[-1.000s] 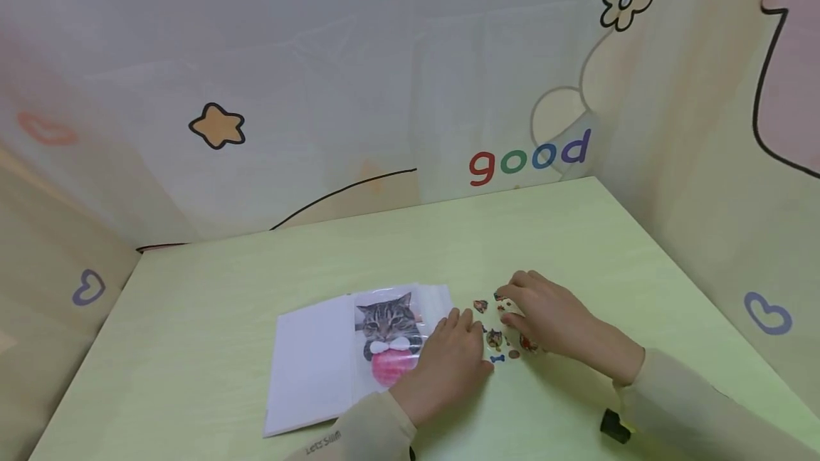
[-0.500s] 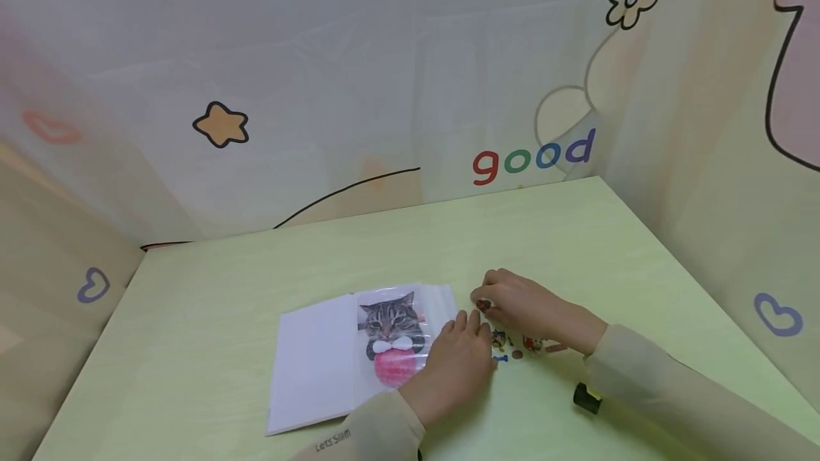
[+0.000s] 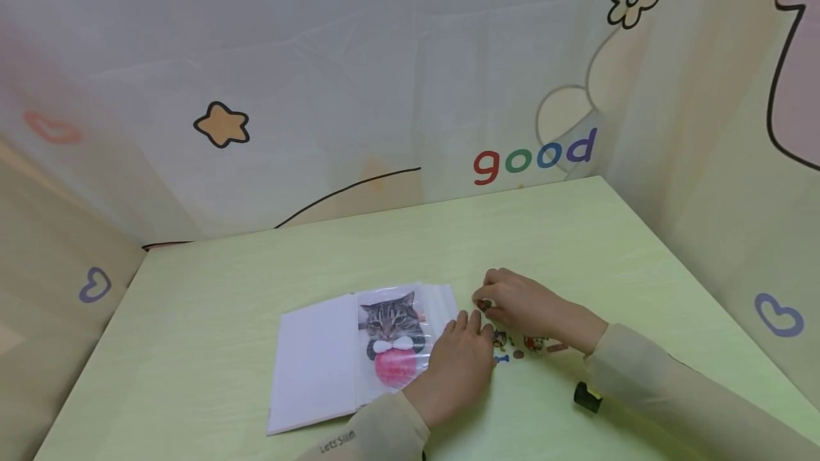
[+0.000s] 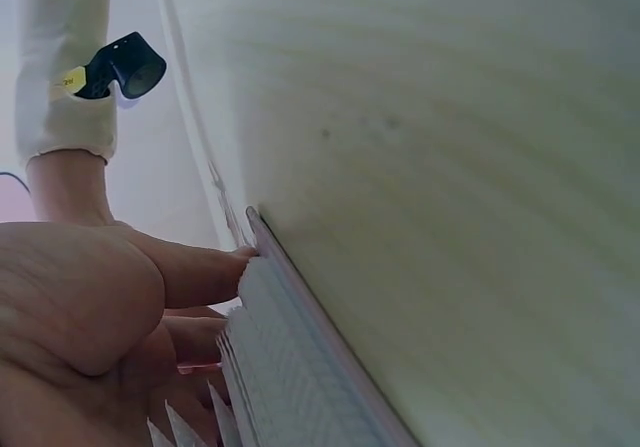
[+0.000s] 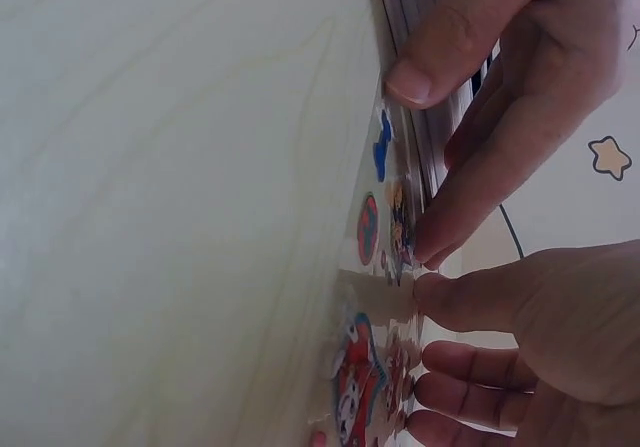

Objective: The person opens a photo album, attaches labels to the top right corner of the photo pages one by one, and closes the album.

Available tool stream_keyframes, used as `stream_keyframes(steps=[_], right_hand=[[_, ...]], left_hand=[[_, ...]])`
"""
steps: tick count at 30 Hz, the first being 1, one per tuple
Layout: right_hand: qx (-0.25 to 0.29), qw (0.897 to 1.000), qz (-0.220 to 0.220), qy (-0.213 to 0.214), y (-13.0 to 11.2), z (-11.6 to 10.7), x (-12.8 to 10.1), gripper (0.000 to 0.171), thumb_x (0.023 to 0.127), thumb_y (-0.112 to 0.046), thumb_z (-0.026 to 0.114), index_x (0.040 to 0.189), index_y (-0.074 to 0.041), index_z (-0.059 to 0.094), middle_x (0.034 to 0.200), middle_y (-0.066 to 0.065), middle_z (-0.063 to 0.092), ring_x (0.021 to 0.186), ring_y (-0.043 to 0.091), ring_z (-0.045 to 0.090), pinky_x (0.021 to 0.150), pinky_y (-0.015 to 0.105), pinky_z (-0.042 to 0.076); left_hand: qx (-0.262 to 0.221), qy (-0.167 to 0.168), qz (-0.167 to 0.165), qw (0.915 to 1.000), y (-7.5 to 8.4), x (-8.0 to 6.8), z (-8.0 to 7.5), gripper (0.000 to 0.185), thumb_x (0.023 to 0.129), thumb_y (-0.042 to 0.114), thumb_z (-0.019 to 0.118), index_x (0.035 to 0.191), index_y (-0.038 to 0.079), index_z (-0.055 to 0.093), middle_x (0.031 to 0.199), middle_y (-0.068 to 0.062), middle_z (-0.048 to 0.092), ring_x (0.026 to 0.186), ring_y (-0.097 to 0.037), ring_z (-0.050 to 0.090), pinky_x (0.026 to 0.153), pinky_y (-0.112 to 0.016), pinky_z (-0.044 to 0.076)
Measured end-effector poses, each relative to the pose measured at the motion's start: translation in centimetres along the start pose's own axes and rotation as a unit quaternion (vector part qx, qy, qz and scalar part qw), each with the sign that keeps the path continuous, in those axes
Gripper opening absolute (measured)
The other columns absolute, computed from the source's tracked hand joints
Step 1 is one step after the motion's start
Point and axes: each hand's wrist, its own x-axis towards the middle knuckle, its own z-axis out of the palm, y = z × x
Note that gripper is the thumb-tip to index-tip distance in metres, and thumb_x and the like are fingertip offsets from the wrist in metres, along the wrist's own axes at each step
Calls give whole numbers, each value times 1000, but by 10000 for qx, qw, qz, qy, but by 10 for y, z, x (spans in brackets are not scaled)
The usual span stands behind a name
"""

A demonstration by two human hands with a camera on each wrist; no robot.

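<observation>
Head view: open booklet [image 3: 349, 358] with cat picture lies on green surface [image 3: 544, 233]; sticker sheet [image 3: 519, 347] just right of it.
Left hand [image 3: 458, 368]: flat, fingers straight, pressing booklet's right edge.
Right wrist view: right hand [image 5: 520, 327] probably pinches a sticker at the sheet's edge.

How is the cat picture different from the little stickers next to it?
The cat picture is one big photo of a tabby cat; the stickers are many tiny cartoon shapes.
The cat picture lies in an open book; the stickers sit on a clear sheet on the table.
The left hand rests on the cat picture; the right hand works at the stickers.
Both lie flat.
</observation>
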Motion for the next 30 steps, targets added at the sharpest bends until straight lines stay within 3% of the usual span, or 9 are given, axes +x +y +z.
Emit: stream_keyframes(steps=[9,19,25,30], right_hand=[[-9,10000,-22,59,1,0,3,9,89,-5,81,95,-10,77,93,-1,64,87,15,58,82,33,56],[34,9995,-49,304,3,0,6,10,90,-1,78,88,-10,75,85,-5,65,80,12,58,77,32,56],[223,9991,94,343,4,2,6,15,91,-1,76,85,-14,71,83,-8,64,77,10,56,74,31,55],[514,9977,327,305,4,2,6,8,93,-4,76,93,-11,74,87,-7,67,78,9,57,77,32,56]], left_hand=[[188,269,64,9994,-1,-2,1,36,94,37,75,115,8,72,126,-11,64,113,-25,60,96,-33,51],[211,459,46,9987,-1,2,9,32,92,40,75,106,11,71,118,-7,64,105,-21,58,90,-29,49],[252,316,35,9992,0,1,5,32,94,39,73,108,11,71,121,-8,65,104,-22,57,89,-30,49],[317,81,40,9995,1,0,0,33,97,38,70,114,10,71,122,-8,65,105,-22,56,89,-31,49]])
